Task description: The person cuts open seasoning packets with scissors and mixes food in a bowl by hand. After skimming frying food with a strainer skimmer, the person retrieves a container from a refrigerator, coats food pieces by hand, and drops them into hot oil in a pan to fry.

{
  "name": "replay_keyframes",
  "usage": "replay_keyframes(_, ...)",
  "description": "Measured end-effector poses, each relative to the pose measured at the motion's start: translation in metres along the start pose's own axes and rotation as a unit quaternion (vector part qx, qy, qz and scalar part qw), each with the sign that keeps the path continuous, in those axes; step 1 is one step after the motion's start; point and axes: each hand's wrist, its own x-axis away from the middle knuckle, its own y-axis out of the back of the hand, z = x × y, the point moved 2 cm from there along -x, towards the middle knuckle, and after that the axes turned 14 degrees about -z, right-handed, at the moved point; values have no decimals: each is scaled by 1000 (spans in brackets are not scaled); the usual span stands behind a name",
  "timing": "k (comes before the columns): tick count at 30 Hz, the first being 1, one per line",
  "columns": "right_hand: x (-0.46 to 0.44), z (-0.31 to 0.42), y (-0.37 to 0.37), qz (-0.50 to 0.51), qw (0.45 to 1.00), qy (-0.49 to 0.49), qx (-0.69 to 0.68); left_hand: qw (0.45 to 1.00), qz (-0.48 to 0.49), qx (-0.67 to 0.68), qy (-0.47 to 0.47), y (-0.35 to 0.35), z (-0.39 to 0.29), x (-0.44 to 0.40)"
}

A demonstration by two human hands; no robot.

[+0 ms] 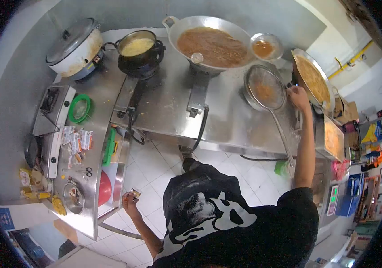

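Note:
My left hand (pixel 130 204), low at the left above the tiled floor, pinches a small shiny packet (pixel 134 193) with brownish print. My right arm reaches forward to the far right, where the fingers of my right hand (pixel 298 96) close on a small black knob-like part (pixel 289 85) below a large wok (pixel 299 67) of light brown food. The fingers partly hide that part. Just left of this hand, a long-handled strainer (pixel 263 88) rests over a metal bowl, with orange-brown bits in its mesh.
A large wok (pixel 169 27) of brown food and a pot (pixel 137 46) of yellowish liquid stand on burners. A lidded pot (pixel 75 49) is at the back left. Sachets (pixel 75 140), scissors (pixel 89 172) and a metal bowl (pixel 73 198) lie on the left counter. A tray (pixel 332 138) stands right.

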Motion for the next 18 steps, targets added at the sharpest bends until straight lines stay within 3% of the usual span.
replay_keyframes(3, 38, -55, 11, -115, 977, 58, 169, 1000, -9, 2, 12, -9, -21, 8)
replay_keyframes(6, 85, -81, -23, -138, 965, -11, 223, 1000, 3, 26, 2, -13, -12, 3)
replay_keyframes(9, 103, -118, -52, -31, 935, -25, 353, 999, 28, 21, 3, -20, -7, -6)
replay_keyframes(12, 102, -120, -55, -14, 934, -20, 356, 999, 47, 16, -21, -29, -19, -9)
replay_keyframes(15, 98, -135, -69, 5, 941, -80, 328, 997, 60, 32, -28, -35, -30, -3)
replay_keyframes(18, 86, -144, -72, 21, 935, -63, 349, 997, 57, 42, -30, -34, -27, 2)
